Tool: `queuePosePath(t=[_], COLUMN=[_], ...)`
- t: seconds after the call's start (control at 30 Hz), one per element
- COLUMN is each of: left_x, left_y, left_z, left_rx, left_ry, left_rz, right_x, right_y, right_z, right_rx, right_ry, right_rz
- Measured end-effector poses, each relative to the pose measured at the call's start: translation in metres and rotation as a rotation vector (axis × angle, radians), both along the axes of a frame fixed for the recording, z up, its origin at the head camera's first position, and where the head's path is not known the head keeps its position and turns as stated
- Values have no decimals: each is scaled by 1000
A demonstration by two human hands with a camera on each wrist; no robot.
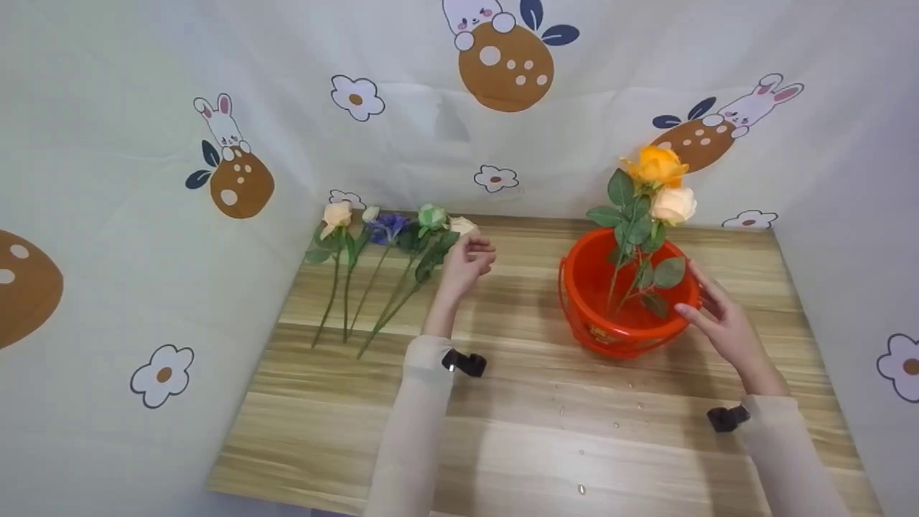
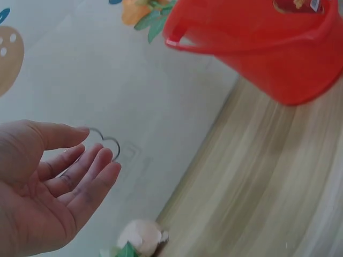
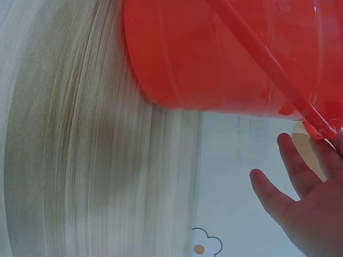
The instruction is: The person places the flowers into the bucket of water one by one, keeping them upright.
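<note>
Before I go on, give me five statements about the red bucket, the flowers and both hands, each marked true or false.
1. The orange rose stands in the red bucket. True.
2. The left hand is gripping a flower stem. False: the left hand is empty.
3. The purple flower lies on the table. True.
4. The red bucket is tipped over on its side. False: it stands upright.
5. The right hand touches the red bucket at its rim. True.
</note>
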State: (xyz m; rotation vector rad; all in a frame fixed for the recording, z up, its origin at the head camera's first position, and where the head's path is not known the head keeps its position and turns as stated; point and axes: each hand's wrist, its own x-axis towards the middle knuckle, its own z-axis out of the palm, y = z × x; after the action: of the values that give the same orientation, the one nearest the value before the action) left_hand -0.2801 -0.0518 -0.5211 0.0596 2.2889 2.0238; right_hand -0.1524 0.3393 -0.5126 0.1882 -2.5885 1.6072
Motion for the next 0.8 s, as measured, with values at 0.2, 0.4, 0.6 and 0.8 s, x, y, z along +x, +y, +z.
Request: queuePosePath(t=[0.2,0.4,0.6,0.8], left_x=[1,4,5,7], left_y=[-27,-55,-80,-103], left_z=[-15,-28,-44,-59], left_rx=[22,42,48,6], left_ry=[-33,-66,-74,-50], left_rz=[50,105,144,192], right_x=[0,0,0,-1], right_y=[-1,0,0,1], right_z=[1,1,-1,-3], right_rx=[-2,-2,-16,-19], right_ry=[0,6,38,74], right_rz=[-8,-7,-1,4])
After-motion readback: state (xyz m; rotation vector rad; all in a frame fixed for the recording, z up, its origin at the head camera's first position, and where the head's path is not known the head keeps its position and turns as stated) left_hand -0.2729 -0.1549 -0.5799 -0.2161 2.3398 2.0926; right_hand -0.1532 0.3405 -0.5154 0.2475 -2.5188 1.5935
